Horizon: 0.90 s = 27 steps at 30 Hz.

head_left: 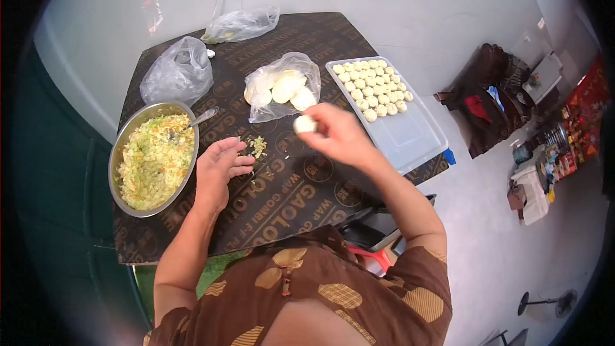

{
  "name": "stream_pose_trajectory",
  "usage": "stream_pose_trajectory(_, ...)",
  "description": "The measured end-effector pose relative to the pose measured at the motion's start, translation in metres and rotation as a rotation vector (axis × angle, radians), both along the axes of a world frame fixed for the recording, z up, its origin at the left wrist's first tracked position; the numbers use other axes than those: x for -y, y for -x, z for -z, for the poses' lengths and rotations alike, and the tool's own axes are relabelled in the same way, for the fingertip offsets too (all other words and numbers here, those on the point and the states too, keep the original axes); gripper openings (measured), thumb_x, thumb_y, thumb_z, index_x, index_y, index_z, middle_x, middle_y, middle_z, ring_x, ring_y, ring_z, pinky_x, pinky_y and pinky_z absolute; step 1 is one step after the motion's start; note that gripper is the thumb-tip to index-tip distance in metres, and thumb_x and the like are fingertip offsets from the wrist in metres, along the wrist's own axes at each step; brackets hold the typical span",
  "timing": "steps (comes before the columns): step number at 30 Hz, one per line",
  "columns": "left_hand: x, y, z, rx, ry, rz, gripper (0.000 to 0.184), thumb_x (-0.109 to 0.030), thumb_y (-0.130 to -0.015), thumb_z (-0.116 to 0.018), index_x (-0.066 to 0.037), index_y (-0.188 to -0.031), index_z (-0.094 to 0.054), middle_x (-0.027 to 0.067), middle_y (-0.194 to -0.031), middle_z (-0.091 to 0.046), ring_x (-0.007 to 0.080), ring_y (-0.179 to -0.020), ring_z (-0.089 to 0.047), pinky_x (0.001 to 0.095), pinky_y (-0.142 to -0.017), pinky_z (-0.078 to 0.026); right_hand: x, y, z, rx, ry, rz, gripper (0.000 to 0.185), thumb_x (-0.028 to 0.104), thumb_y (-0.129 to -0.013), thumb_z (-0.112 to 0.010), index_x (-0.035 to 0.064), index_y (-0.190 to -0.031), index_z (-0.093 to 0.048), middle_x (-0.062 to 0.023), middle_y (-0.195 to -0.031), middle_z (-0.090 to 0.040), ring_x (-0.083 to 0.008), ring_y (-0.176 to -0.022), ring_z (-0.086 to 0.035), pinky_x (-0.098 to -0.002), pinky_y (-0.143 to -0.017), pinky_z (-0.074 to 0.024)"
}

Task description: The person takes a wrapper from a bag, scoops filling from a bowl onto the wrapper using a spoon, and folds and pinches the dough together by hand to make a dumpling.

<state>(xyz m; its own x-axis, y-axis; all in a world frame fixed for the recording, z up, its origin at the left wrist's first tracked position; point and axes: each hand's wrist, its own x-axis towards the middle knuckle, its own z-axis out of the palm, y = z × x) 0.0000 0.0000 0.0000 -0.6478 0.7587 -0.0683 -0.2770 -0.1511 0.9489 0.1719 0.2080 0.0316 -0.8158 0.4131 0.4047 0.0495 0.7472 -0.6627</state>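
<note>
The right hand (pixel 336 134) pinched a small pale bun (pixel 304 124) over the middle of the worktop (pixel 272 195), and the left hand (pixel 218 170) was spread. The bun looked light, soft and easily squashed, best held gently by its sides.

The disc bag (pixel 301 61) lies on the surface (pixel 275 173), with discs (pixel 288 90) in it. To the left and before this bag is the bowl (pixel 150 213); filling (pixel 157 160) and a spoon (pixel 205 117) are in it. A second bag (pixel 178 74) lies left of the disc bag, a third bag (pixel 243 24) behind it and somewhat left. Crumbs (pixel 258 147) lie before the disc bag. At its right is the tray (pixel 410 134), with buns (pixel 375 86) on its far part.
</note>
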Motion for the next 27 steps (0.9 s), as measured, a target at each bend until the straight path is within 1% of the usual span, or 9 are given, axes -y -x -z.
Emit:
stream_pose_trajectory(3,0.001,-0.002,-0.003,0.024,0.008,-0.002,0.026,-0.011,-0.092,-0.056,0.004,-0.112,-0.052,0.0182,-0.107,-0.062,0.0246,-0.084,-0.068,0.0322,-0.071,-0.057,-0.037,-0.040,-0.008,-0.043,0.174,0.199,0.030,0.018,-0.081,-0.072,0.0034,-0.105,-0.062,-0.0040,-0.084,-0.065,-0.0101,-0.071,-0.058,-0.0245,-0.063,-0.0479)
stream_pose_trajectory(7,-0.001,-0.001,-0.004,0.034,0.024,-0.007,0.023,-0.009,-0.091,-0.056,0.004,-0.109,-0.053,0.0170,-0.103,-0.062,0.0232,-0.080,-0.067,0.0319,-0.068,-0.056,-0.121,-0.097,0.005,-0.210,0.109,0.427,0.031,0.016,-0.083,-0.071,-0.0033,-0.105,-0.062,-0.0052,-0.083,-0.066,-0.0090,-0.072,-0.059,-0.0240,-0.063,-0.0478)
stream_pose_trajectory(13,-0.002,0.001,-0.001,0.036,0.035,0.011,0.018,-0.008,-0.092,-0.052,0.003,-0.105,-0.055,0.0160,-0.097,-0.064,0.0220,-0.075,-0.067,0.0311,-0.066,-0.057,-0.163,-0.147,-0.001,-0.052,0.200,0.761,0.032,0.018,-0.082,-0.071,-0.0056,-0.102,-0.063,-0.0050,-0.082,-0.066,-0.0092,-0.072,-0.059,-0.0238,-0.064,-0.0478)
stream_pose_trajectory(18,-0.003,0.001,0.004,0.020,0.042,0.028,0.016,-0.008,-0.093,-0.049,0.003,-0.102,-0.057,0.0151,-0.091,-0.065,0.0214,-0.072,-0.067,0.0319,-0.065,-0.057,-0.203,-0.163,0.038,0.002,0.180,0.810,0.031,0.020,-0.078,-0.072,-0.0050,-0.094,-0.065,-0.0058,-0.078,-0.066,-0.0112,-0.070,-0.059,-0.0272,-0.063,-0.0477)
stream_pose_trajectory(21,-0.003,0.003,0.006,0.018,0.049,0.028,0.016,-0.008,-0.094,-0.048,0.002,-0.101,-0.057,0.0149,-0.089,-0.065,0.0213,-0.070,-0.067,0.0321,-0.064,-0.057,-0.219,-0.165,0.054,0.050,0.169,0.801,0.032,0.021,-0.076,-0.072,-0.0045,-0.092,-0.065,-0.0076,-0.076,-0.066,-0.0142,-0.068,-0.059,-0.0297,-0.064,-0.0481)
stream_pose_trajectory(23,-0.003,0.003,0.006,0.018,0.051,0.020,0.016,-0.009,-0.094,-0.048,0.002,-0.100,-0.057,0.0148,-0.087,-0.065,0.0210,-0.069,-0.067,0.0322,-0.063,-0.057,-0.221,-0.163,0.059,0.139,0.025,0.788,0.032,0.022,-0.075,-0.070,-0.0037,-0.093,-0.065,-0.0130,-0.077,-0.066,-0.0213,-0.068,-0.062,-0.0331,-0.066,-0.0492)
stream_pose_trajectory(24,-0.003,0.002,0.004,0.018,0.050,0.022,0.016,-0.009,-0.094,-0.048,0.002,-0.100,-0.057,0.0148,-0.087,-0.065,0.0210,-0.069,-0.067,0.0322,-0.063,-0.057,-0.223,-0.162,0.061,0.138,0.024,0.791,0.032,0.022,-0.075,-0.070,-0.0037,-0.093,-0.065,-0.0130,-0.077,-0.066,-0.0213,-0.068,-0.062,-0.0331,-0.066,-0.0492)
stream_pose_trajectory(26,-0.004,0.000,0.002,0.021,0.059,0.004,0.015,-0.006,-0.092,-0.047,0.004,-0.099,-0.057,0.0146,-0.087,-0.064,0.0206,-0.067,-0.065,0.0305,-0.062,-0.056,-0.225,-0.161,0.064,0.206,-0.074,0.772,0.032,0.022,-0.074,-0.069,-0.0029,-0.093,-0.065,-0.0190,-0.081,-0.067,-0.0304,-0.074,-0.065,-0.0377,-0.070,-0.0505)
stream_pose_trajectory(27,-0.004,-0.001,0.002,0.021,0.058,0.004,0.015,-0.006,-0.092,-0.047,0.004,-0.099,-0.057,0.0146,-0.087,-0.064,0.0206,-0.067,-0.065,0.0305,-0.062,-0.056,-0.226,-0.160,0.066,0.205,-0.074,0.772,0.032,0.022,-0.074,-0.069,-0.0029,-0.093,-0.065,-0.0190,-0.081,-0.067,-0.0304,-0.074,-0.065,-0.0377,-0.070,-0.0505)
